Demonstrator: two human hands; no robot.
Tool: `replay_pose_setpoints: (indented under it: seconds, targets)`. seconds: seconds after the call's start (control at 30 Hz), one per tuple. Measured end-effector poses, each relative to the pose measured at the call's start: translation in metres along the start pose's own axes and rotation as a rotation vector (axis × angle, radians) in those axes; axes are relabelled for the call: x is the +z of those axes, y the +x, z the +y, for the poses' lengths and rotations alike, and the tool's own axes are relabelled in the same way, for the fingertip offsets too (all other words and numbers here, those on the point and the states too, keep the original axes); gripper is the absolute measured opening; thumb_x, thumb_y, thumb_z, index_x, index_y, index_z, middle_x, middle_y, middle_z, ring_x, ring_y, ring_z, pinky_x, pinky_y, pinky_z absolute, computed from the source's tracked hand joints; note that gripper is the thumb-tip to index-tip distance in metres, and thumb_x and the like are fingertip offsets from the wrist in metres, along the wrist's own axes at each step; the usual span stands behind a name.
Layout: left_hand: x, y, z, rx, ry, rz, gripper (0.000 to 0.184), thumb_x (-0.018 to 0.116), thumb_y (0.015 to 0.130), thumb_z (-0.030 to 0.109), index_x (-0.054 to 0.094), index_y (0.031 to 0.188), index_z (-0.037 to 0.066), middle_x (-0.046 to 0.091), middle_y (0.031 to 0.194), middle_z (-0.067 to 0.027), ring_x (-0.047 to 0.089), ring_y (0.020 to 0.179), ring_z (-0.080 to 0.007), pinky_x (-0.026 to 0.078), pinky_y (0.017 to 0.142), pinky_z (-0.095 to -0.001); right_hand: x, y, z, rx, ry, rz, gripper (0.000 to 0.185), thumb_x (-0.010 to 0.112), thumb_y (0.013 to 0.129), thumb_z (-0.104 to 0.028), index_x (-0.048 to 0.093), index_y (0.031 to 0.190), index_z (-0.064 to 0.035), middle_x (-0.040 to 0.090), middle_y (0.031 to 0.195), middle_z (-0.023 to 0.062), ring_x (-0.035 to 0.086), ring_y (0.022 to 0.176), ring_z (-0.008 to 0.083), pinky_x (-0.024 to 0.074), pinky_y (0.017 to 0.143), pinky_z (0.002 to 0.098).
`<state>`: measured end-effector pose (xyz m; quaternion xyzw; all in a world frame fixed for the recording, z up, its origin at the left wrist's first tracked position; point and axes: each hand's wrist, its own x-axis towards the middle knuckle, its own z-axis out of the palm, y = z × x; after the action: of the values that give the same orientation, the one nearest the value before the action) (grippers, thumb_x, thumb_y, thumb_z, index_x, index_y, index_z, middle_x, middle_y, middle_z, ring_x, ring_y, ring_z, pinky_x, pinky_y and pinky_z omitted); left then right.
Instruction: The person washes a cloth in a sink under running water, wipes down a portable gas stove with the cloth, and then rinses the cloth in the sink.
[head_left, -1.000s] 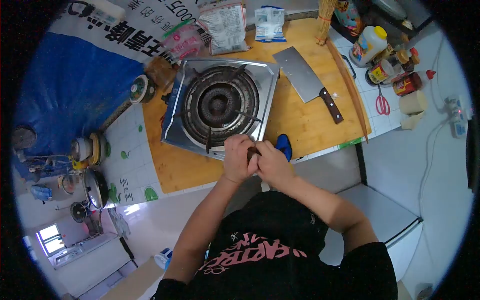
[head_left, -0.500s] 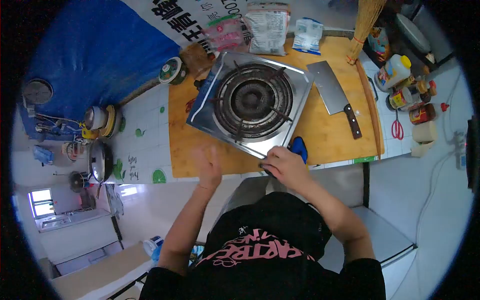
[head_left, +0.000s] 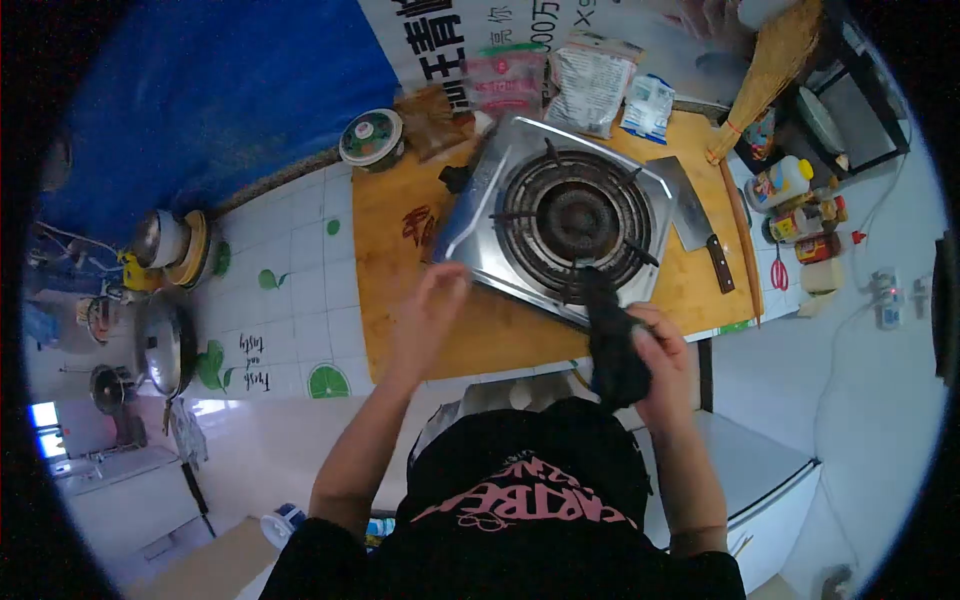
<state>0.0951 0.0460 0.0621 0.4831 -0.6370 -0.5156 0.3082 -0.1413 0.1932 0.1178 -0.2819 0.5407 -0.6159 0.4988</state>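
Note:
My right hand (head_left: 664, 362) is closed on a limp black item (head_left: 618, 350), cloth or a bag; it hangs over the front edge of the stove (head_left: 478, 252). The item's upper end overlaps the round burner (head_left: 577, 222). Just off the stove's left front corner is my left hand (head_left: 432, 308), slightly blurred, fingers apart and nothing seen in them. The stove sits at an angle on the wooden board (head_left: 400, 335). To its right lies a cleaver (head_left: 690, 205), the blade partly hidden behind the stove.
Behind the stove stand several food bags (head_left: 592, 85) and a lidded tub (head_left: 372, 138). At the right are a straw brush (head_left: 770, 75), bottles (head_left: 782, 183) and red scissors (head_left: 779, 270). A lidded pan (head_left: 165, 345) is at the far left.
My hands were together at the stove's front and have parted, the left moving leftward. The black item now shows at full length in my right hand. The view has turned, shifting the stove rightward.

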Motion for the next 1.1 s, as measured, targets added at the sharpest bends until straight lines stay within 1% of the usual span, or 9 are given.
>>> replay_pose_setpoints:
  seconds: [0.07, 0.2, 0.33, 0.37, 0.53, 0.67, 0.77, 0.83, 1.1]
  targets:
    - [0.0, -0.013, 0.014, 0.323, -0.044, -0.216, 0.043, 0.061, 0.084, 0.015, 0.046, 0.122, 0.001, 0.052, 0.118, -0.0117, 0.049, 0.113, -0.0223, 0.038, 0.093, -0.0319, 0.047, 0.011, 0.005, -0.097, -0.121, 0.005, 0.019, 0.055, 0.084, -0.006, 0.058, 0.102, 0.0004, 0.051, 0.108, 0.0073, 0.048, 0.104, 0.0171, 0.0344, 0.093, 0.0279]
    - [0.006, -0.021, 0.014, 0.341, -0.266, -0.162, 0.054, 0.061, 0.084, 0.018, 0.038, 0.13, 0.002, 0.049, 0.123, -0.0107, 0.046, 0.116, -0.0233, 0.037, 0.095, -0.033, 0.112, 0.037, 0.024, -0.128, -0.057, -0.038, 0.021, 0.055, 0.085, -0.007, 0.058, 0.104, -0.0008, 0.051, 0.108, 0.0082, 0.047, 0.106, 0.0185, 0.0337, 0.094, 0.0282]
    - [-0.015, 0.006, -0.016, 0.079, -0.403, -0.203, 0.04, 0.059, 0.085, 0.014, 0.048, 0.121, 0.003, 0.05, 0.12, -0.0098, 0.046, 0.115, -0.023, 0.037, 0.095, -0.0335, 0.127, 0.045, 0.029, -0.197, -0.435, -0.099, 0.024, 0.054, 0.086, -0.008, 0.055, 0.109, -0.0022, 0.049, 0.114, 0.0116, 0.046, 0.11, 0.0221, 0.0337, 0.096, 0.0307]
    - [-0.026, 0.019, -0.02, -0.059, -0.436, -0.207, 0.034, 0.059, 0.085, 0.011, 0.052, 0.116, 0.003, 0.051, 0.119, -0.0101, 0.047, 0.113, -0.0234, 0.037, 0.093, -0.0336, 0.125, 0.039, 0.027, -0.195, -0.41, -0.041, 0.024, 0.055, 0.086, -0.008, 0.056, 0.109, -0.0023, 0.049, 0.115, 0.0118, 0.046, 0.111, 0.0225, 0.0342, 0.097, 0.0314]
    - [-0.05, 0.081, -0.015, 0.456, 0.21, 0.203, 0.017, 0.057, 0.083, 0.01, 0.059, 0.098, 0.001, 0.054, 0.113, -0.0144, 0.051, 0.106, -0.0279, 0.039, 0.09, -0.0355, 0.043, 0.004, 0.04, -0.236, -0.646, 0.403, 0.024, 0.054, 0.084, -0.004, 0.056, 0.108, -0.0016, 0.053, 0.112, 0.0109, 0.05, 0.106, 0.0222, 0.0382, 0.093, 0.0313]
    - [-0.016, 0.139, -0.025, 0.335, -0.026, 0.108, 0.02, 0.056, 0.084, 0.01, 0.057, 0.102, 0.002, 0.052, 0.116, -0.0146, 0.049, 0.108, -0.0296, 0.037, 0.092, -0.0382, -0.022, -0.016, 0.066, -0.191, -0.514, 0.764, 0.022, 0.052, 0.088, -0.007, 0.056, 0.108, -0.001, 0.057, 0.108, 0.0081, 0.052, 0.101, 0.0215, 0.0398, 0.089, 0.031]
    - [0.014, 0.168, -0.029, 0.509, 0.086, -0.104, 0.036, 0.054, 0.086, 0.013, 0.048, 0.12, 0.003, 0.044, 0.129, -0.0152, 0.041, 0.12, -0.0303, 0.033, 0.099, -0.0385, -0.046, -0.014, 0.081, -0.116, -0.545, 0.731, 0.029, 0.052, 0.089, -0.009, 0.051, 0.117, -0.0017, 0.053, 0.115, 0.0091, 0.049, 0.106, 0.0214, 0.0391, 0.091, 0.0308]
    - [0.026, 0.175, -0.036, 0.768, 0.807, -0.268, 0.053, 0.052, 0.088, 0.017, 0.031, 0.135, 0.004, 0.033, 0.14, -0.0147, 0.029, 0.131, -0.0287, 0.026, 0.106, -0.0372, -0.044, -0.011, 0.085, -0.038, -0.559, 0.691, 0.035, 0.051, 0.09, -0.01, 0.047, 0.123, -0.0011, 0.051, 0.118, 0.0101, 0.046, 0.111, 0.0201, 0.0354, 0.095, 0.0316]
    - [0.05, 0.259, -0.041, 0.718, 0.815, -0.35, 0.059, 0.051, 0.088, 0.02, 0.026, 0.138, 0.002, 0.028, 0.142, -0.0164, 0.023, 0.133, -0.0295, 0.023, 0.109, -0.0373, -0.061, -0.001, 0.118, 0.033, -0.654, 0.339, 0.058, 0.055, 0.087, -0.013, 0.03, 0.137, 0.0001, 0.036, 0.131, 0.0187, 0.036, 0.122, 0.0291, 0.0322, 0.1, 0.0372]
